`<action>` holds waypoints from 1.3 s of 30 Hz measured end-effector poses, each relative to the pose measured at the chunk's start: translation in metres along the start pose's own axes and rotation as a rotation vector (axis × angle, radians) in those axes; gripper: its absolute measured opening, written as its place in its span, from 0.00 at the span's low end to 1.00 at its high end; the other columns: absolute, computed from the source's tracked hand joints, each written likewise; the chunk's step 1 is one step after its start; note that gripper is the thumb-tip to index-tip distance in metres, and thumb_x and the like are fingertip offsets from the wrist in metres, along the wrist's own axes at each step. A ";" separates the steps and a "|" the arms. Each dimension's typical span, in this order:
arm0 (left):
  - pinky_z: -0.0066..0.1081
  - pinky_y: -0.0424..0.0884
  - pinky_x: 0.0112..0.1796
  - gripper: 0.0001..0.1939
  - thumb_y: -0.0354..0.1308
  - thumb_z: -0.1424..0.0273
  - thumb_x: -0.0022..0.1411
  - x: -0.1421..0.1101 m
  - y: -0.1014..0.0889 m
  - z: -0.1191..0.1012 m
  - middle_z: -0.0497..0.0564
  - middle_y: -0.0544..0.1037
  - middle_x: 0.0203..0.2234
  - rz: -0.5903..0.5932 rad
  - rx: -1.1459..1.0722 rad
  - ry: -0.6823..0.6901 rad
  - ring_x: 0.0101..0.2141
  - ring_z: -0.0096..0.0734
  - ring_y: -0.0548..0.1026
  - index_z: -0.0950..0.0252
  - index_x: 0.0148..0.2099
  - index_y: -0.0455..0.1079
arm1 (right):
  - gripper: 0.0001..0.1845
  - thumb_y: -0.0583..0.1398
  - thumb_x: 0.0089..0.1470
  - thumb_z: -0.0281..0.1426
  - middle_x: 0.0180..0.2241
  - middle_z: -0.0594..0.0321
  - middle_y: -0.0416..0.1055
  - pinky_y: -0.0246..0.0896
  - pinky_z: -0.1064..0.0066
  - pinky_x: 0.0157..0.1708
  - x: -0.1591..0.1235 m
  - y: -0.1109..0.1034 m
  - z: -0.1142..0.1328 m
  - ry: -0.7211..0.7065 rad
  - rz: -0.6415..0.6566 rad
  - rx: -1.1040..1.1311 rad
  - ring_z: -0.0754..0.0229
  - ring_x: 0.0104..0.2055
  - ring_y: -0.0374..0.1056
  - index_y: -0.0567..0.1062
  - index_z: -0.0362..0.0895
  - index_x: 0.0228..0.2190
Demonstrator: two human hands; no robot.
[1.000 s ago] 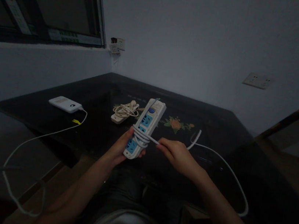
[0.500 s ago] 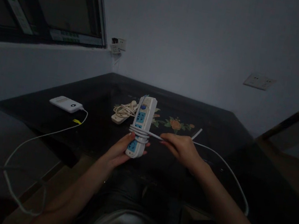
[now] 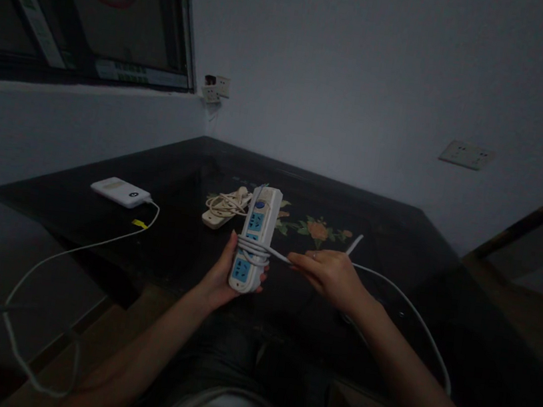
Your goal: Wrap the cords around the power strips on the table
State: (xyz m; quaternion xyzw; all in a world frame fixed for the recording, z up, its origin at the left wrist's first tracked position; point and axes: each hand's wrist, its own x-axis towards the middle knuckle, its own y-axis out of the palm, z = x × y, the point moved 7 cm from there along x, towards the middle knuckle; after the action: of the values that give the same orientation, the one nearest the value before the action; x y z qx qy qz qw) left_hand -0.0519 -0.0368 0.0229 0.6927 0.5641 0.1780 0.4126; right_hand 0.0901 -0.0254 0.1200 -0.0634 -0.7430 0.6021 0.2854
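A white power strip (image 3: 270, 213) with blue sockets and a blue button is tilted upright above the table. My left hand (image 3: 221, 277) is closed around its lower part, thumb on the left edge and fingertips showing at the right. Several turns of its white cord (image 3: 252, 247) wrap the strip's middle. To the right, my right hand (image 3: 329, 276) pinches the cord, which runs fairly straight from the strip to my fingers. Beyond that hand, the cord loops out over the table's right side and down behind my forearm.
On the black table (image 3: 352, 205) behind the strip lies a second power strip (image 3: 216, 218) with a bundled beige cord. At left is a white power bank (image 3: 120, 191) with a cable hanging off the edge. Wall sockets (image 3: 466, 155) and a window (image 3: 111, 12) are beyond.
The power strip sits slightly lower in view. My left thumb has shifted off the cord turns to the strip's left edge. My right hand still pinches the cord, a little lower.
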 end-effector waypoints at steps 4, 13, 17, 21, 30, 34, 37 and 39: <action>0.30 0.71 0.17 0.33 0.47 0.41 0.56 0.002 0.002 0.000 0.54 0.76 0.21 -0.015 0.036 0.028 0.19 0.32 0.73 0.69 0.38 0.71 | 0.17 0.50 0.64 0.34 0.28 0.60 0.75 0.48 0.72 0.27 0.001 0.000 0.007 -0.044 0.003 0.026 0.64 0.26 0.66 0.74 0.45 0.47; 0.26 0.68 0.15 0.30 0.49 0.44 0.58 -0.004 -0.003 -0.017 0.52 0.76 0.21 -0.097 0.016 0.183 0.18 0.31 0.73 0.69 0.38 0.71 | 0.23 0.47 0.65 0.40 0.26 0.57 0.75 0.53 0.69 0.31 -0.007 -0.015 0.001 0.047 -0.046 0.127 0.60 0.29 0.67 0.76 0.42 0.31; 0.26 0.67 0.15 0.29 0.50 0.45 0.58 -0.012 -0.002 -0.031 0.50 0.76 0.21 -0.128 -0.033 0.226 0.17 0.29 0.72 0.68 0.39 0.70 | 0.25 0.51 0.60 0.47 0.22 0.59 0.71 0.53 0.69 0.30 -0.017 -0.030 -0.013 0.094 -0.101 0.234 0.60 0.27 0.65 0.74 0.43 0.25; 0.27 0.67 0.15 0.30 0.49 0.44 0.57 -0.017 0.001 -0.040 0.49 0.74 0.20 -0.140 -0.030 0.227 0.16 0.28 0.72 0.68 0.37 0.70 | 0.24 0.54 0.57 0.50 0.24 0.60 0.72 0.55 0.72 0.26 -0.026 -0.042 -0.032 0.240 -0.161 0.421 0.63 0.25 0.65 0.76 0.43 0.27; 0.25 0.66 0.14 0.30 0.55 0.44 0.52 -0.022 0.016 -0.046 0.50 0.76 0.22 0.063 0.084 0.318 0.18 0.30 0.73 0.67 0.40 0.70 | 0.21 0.56 0.57 0.45 0.24 0.60 0.75 0.58 0.72 0.27 -0.020 -0.032 -0.055 0.333 -0.179 0.540 0.61 0.26 0.68 0.78 0.42 0.27; 0.26 0.65 0.14 0.35 0.55 0.39 0.47 -0.031 0.041 -0.034 0.50 0.74 0.17 0.324 0.180 0.247 0.15 0.31 0.71 0.69 0.36 0.71 | 0.19 0.58 0.55 0.44 0.25 0.61 0.75 0.59 0.72 0.28 -0.009 -0.017 -0.059 0.322 -0.099 0.667 0.61 0.28 0.69 0.79 0.41 0.28; 0.28 0.66 0.14 0.37 0.58 0.38 0.41 -0.037 0.060 -0.014 0.52 0.74 0.17 0.480 0.249 0.117 0.16 0.34 0.72 0.68 0.36 0.71 | 0.19 0.59 0.54 0.45 0.27 0.61 0.76 0.62 0.71 0.31 0.000 -0.004 -0.058 0.277 0.053 0.811 0.60 0.31 0.70 0.79 0.42 0.29; 0.29 0.67 0.16 0.37 0.60 0.38 0.39 -0.039 0.068 -0.002 0.53 0.76 0.19 0.544 0.302 0.031 0.17 0.35 0.73 0.68 0.37 0.71 | 0.20 0.59 0.53 0.46 0.26 0.62 0.76 0.63 0.71 0.31 0.004 -0.003 -0.060 0.251 0.103 0.804 0.61 0.30 0.70 0.79 0.43 0.29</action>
State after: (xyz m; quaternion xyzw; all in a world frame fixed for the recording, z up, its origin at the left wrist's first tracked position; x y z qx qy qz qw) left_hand -0.0221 -0.0740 0.0853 0.8690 0.3842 0.2067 0.2335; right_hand 0.1177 0.0267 0.1313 -0.0569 -0.4042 0.8451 0.3452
